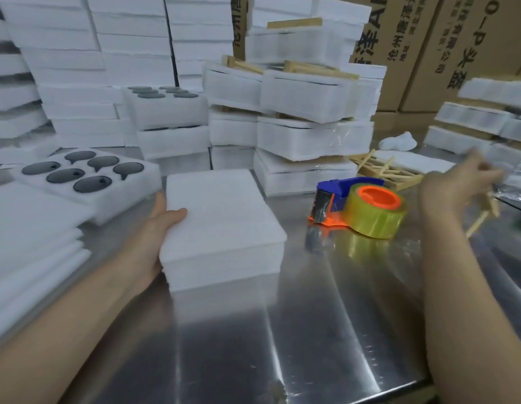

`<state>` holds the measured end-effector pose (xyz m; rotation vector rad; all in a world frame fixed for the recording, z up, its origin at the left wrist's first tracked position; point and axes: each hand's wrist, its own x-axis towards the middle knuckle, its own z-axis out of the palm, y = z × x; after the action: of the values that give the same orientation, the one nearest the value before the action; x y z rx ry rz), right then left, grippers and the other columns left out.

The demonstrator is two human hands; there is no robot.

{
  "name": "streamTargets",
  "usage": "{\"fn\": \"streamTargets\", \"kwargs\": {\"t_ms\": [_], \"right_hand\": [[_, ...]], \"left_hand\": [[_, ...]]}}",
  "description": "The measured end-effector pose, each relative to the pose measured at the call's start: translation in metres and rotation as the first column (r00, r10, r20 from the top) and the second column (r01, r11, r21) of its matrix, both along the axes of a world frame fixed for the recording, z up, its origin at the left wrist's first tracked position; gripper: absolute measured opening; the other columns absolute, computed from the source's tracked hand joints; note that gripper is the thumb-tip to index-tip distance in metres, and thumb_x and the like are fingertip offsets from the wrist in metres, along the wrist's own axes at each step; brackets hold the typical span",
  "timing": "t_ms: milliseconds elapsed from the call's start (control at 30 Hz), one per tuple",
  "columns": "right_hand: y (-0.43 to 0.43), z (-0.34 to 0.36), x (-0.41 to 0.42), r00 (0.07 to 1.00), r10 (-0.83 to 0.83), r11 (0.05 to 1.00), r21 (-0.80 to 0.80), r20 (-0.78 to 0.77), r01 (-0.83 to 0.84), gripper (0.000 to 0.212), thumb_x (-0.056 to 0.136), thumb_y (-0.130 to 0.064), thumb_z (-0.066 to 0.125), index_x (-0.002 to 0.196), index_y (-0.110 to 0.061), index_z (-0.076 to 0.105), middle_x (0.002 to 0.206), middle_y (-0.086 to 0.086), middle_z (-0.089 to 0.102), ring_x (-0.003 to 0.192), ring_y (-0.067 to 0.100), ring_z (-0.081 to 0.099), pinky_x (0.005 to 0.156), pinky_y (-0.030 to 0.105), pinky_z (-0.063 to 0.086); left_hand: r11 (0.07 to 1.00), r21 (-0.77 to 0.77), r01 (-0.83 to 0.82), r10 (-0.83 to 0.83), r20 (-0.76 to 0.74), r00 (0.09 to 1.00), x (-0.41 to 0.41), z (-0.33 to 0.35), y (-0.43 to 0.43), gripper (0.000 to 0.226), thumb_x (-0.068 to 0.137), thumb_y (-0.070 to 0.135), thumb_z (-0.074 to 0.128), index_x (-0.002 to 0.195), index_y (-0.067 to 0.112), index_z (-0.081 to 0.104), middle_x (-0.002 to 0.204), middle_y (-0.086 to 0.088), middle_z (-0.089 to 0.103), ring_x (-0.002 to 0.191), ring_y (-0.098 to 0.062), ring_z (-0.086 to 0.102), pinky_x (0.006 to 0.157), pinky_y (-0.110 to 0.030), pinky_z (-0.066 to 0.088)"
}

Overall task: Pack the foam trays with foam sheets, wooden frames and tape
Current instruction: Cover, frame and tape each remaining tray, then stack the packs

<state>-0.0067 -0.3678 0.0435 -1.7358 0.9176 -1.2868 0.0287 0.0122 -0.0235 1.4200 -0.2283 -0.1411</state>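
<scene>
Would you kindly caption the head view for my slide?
Left hand holds a foam tray on the table while the right hand grips a wooden frame beyond the tape dispenser.

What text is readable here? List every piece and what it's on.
"泽AH": large, sideways, cut off, on the left cardboard box.
"沧州唐泽": smaller, same box; the rest is blurred.
"O-P头盔": large, sideways, on the right cardboard box.
Fine print on both boxes: too blurred to read.

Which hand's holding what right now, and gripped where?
Left hand grips the covered foam tray by its left edge, thumb on top. Right hand, blurred, seems to hold a wooden frame by its upper part; exact grip unclear.
</scene>
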Motion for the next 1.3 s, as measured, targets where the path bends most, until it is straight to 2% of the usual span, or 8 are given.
{"fn": "streamTargets", "kwargs": {"t_ms": [67,100,200,300,367,733,967,1300], "right_hand": [[0.032,0.016,-0.006,0.960,0.154,0.945,-0.317,0.232,-0.075,0.061,0.084,0.002,0.027,0.145,0.008,0.027,0.142,0.031,0.024,0.124,0.049,0.037,0.093,0.036,0.030],[0.046,0.022,-0.005,0.943,0.232,0.893,-0.436,0.238,-0.110,0.063,0.083,0.002,0.024,0.146,0.009,0.024,0.138,0.030,0.026,0.122,0.048,0.040,0.091,0.057,0.038],[0.101,0.027,0.003,0.876,0.427,0.658,-0.742,0.225,-0.130,0.057,0.083,0.019,0.027,0.139,0.014,0.033,0.130,0.033,0.035,0.121,0.040,0.043,0.103,0.032,0.039],[0.164,0.005,0.002,0.626,0.729,0.134,-0.839,-0.276,-0.527,0.056,0.079,0.029,0.038,0.131,0.009,0.048,0.128,0.029,0.048,0.120,0.032,0.046,0.100,0.032,0.040],[0.180,-0.008,0.001,0.284,0.713,-0.145,-0.530,-0.642,-0.836,0.048,0.087,0.019,0.046,0.129,-0.002,0.057,0.128,0.014,0.059,0.119,0.024,0.053,0.103,0.031,0.041],[0.172,-0.012,0.001,-0.018,0.925,-0.068,-0.120,-0.379,-0.990,0.037,0.087,0.016,0.053,0.101,-0.012,0.073,0.103,-0.006,0.068,0.102,0.003,0.062,0.092,0.016,0.044],[0.175,-0.014,0.000,0.038,0.914,-0.013,-0.123,-0.404,-0.992,0.025,0.089,0.002,0.062,0.105,-0.013,0.074,0.104,-0.009,0.070,0.099,-0.001,0.063,0.085,0.011,0.043],[0.178,-0.016,-0.001,0.124,0.922,0.064,-0.170,-0.367,-0.983,0.014,0.087,-0.009,0.069,0.099,-0.014,0.076,0.099,-0.007,0.071,0.092,-0.002,0.063,0.080,0.011,0.043]], "left_hand": [[1.000,-0.009,-0.010,0.010,-0.001,1.000,-0.001,0.002,-0.001,0.037,0.094,0.014,0.047,0.126,0.031,0.053,0.115,0.009,0.070,0.098,-0.009,0.069,0.075,-0.026,0.054],[1.000,-0.020,-0.014,0.013,-0.010,1.000,-0.001,0.003,-0.002,0.036,0.095,0.013,0.046,0.123,0.032,0.055,0.114,0.009,0.071,0.097,-0.009,0.069,0.076,-0.025,0.054],[1.000,-0.026,-0.009,0.008,-0.043,0.999,-0.003,0.006,-0.003,0.034,0.095,0.014,0.046,0.121,0.034,0.056,0.116,0.008,0.070,0.102,-0.011,0.068,0.092,-0.031,0.047],[1.000,-0.018,-0.025,0.024,-0.042,0.999,-0.005,0.008,-0.003,0.040,0.095,0.014,0.047,0.129,0.033,0.052,0.120,0.007,0.068,0.112,-0.015,0.064,0.102,-0.036,0.044],[0.998,0.005,-0.055,0.055,-0.041,0.998,-0.007,0.010,-0.005,0.047,0.094,0.014,0.050,0.138,0.029,0.045,0.122,0.002,0.067,0.115,-0.018,0.062,0.105,-0.040,0.043],[0.992,0.066,-0.110,0.111,-0.010,0.994,-0.012,0.016,-0.007,0.040,0.097,0.018,0.042,0.134,0.034,0.049,0.130,0.009,0.061,0.121,-0.012,0.056,0.111,-0.037,0.036],[0.991,0.071,-0.111,0.117,-0.093,0.989,-0.011,0.018,-0.008,0.059,0.098,0.027,0.046,0.151,0.035,0.023,0.148,0.012,0.043,0.128,-0.012,0.049,0.114,-0.037,0.032],[0.987,0.086,-0.134,0.138,-0.043,0.989,-0.016,0.022,-0.009,0.031,0.097,0.015,0.043,0.123,0.027,0.057,0.119,-0.001,0.067,0.115,-0.023,0.062,0.105,-0.041,0.043]]}}
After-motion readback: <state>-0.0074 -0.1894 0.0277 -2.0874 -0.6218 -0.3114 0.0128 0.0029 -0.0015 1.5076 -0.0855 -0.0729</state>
